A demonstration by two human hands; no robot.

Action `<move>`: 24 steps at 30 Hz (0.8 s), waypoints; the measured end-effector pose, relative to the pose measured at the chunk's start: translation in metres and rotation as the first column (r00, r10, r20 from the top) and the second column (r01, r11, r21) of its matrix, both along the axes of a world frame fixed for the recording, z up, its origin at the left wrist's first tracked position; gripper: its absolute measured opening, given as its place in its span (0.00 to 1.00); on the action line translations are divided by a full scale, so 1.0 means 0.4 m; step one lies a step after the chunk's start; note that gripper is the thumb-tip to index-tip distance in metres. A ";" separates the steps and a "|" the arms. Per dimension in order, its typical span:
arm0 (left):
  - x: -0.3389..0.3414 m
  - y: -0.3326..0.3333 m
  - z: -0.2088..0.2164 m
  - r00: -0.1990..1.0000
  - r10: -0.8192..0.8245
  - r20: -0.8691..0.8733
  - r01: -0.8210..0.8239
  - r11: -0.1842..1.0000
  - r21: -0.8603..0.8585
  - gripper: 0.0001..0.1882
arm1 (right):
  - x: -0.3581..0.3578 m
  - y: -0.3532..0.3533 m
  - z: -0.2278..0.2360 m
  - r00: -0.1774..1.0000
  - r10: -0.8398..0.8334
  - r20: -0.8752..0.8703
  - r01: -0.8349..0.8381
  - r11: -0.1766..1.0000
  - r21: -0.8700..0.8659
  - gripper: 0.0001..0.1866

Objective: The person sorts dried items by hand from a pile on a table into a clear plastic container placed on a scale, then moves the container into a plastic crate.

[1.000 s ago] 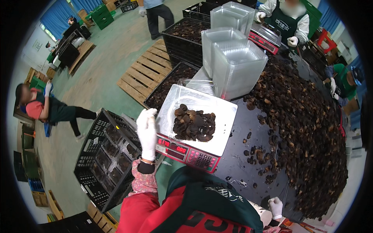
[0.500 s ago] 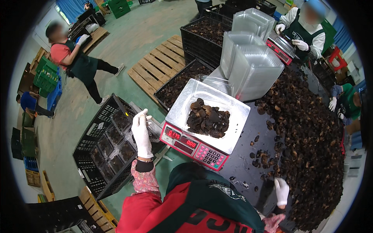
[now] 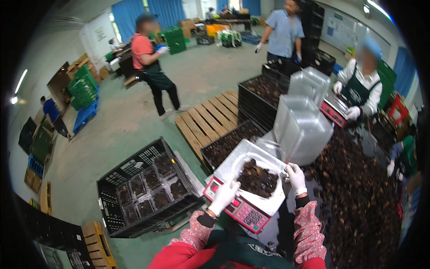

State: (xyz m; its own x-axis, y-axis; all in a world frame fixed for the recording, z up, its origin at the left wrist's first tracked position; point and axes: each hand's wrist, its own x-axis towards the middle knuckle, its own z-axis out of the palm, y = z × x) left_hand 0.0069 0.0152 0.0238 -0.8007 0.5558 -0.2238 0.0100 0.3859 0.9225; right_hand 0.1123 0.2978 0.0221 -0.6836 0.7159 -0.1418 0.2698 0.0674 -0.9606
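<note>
A clear plastic container [image 3: 281, 190] of dark wood ear mushrooms [image 3: 258, 178] sits over the steel pan of a red electronic scale [image 3: 251, 216]. My left hand [image 3: 225, 196], in a white glove, grips the container's near left edge, above the scale's display. With its gloved fingers closed, my right hand [image 3: 295, 179] pinches the container at the right side. Whether the container is lifted off the pan I cannot tell. Stacks of clear empty containers [image 3: 302, 130] stand just beyond the scale.
At left, a black crate [image 3: 134, 172] holds several filled containers. A large heap of loose mushrooms [image 3: 358, 193] covers the table at right. Past the scale are black crates of mushrooms [image 3: 264, 89] and a wooden pallet [image 3: 208, 119]. Co-workers stand around, one at another scale [image 3: 333, 113].
My left hand has come from the crate side to the container, my right from the table's near edge to its right side. The view has tilted up, showing more of the room.
</note>
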 end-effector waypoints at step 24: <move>0.090 -0.039 -0.029 0.926 -0.016 0.376 -0.156 0.892 0.424 0.17 | 0.223 -0.217 -0.059 0.945 0.324 0.041 -0.298 0.907 -0.297 0.17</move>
